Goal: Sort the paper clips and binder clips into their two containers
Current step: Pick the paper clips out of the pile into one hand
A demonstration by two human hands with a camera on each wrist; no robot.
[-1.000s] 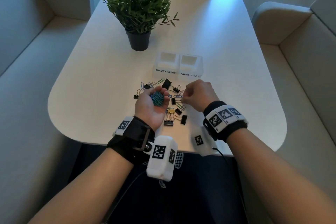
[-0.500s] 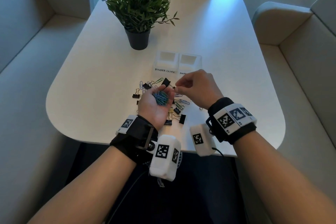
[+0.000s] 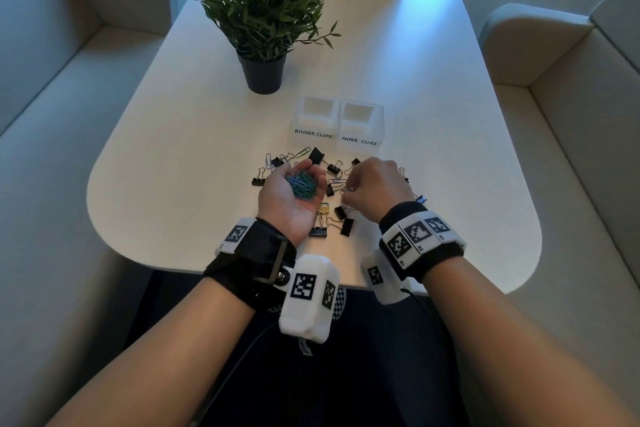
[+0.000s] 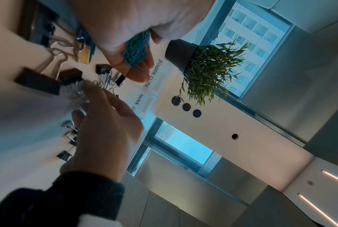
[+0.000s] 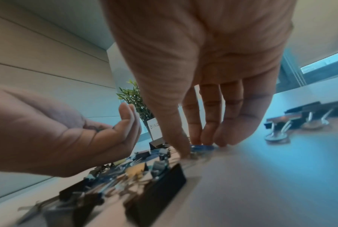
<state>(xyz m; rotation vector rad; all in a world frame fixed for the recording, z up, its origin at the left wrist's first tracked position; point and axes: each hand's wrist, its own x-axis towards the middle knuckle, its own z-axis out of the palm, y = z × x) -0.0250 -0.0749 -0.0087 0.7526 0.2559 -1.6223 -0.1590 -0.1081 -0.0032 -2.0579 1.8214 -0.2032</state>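
My left hand (image 3: 289, 206) lies palm up just above the table, cupped, with a heap of green and blue paper clips (image 3: 303, 185) in it; the same heap (image 4: 135, 50) shows in the left wrist view. To its right, my right hand (image 3: 375, 189) points its fingertips down onto the table. Thumb and fingers close on a paper clip (image 5: 201, 148) there. Loose paper clips and black binder clips (image 3: 347, 226) lie scattered around both hands. Behind them stand the container labelled BINDER CLIPS (image 3: 317, 123) and the one labelled PAPER CLIPS (image 3: 362, 128).
A potted plant (image 3: 261, 28) stands behind the containers on the white table (image 3: 450, 184). A gold binder clip (image 3: 323, 208) lies between my wrists. More binder clips (image 5: 300, 118) lie to the right of my right hand. Padded benches flank the table.
My right hand rose from the table to my left palm half a second ago and has come back down onto the scattered clips. The left hand stayed cupped, palm up.
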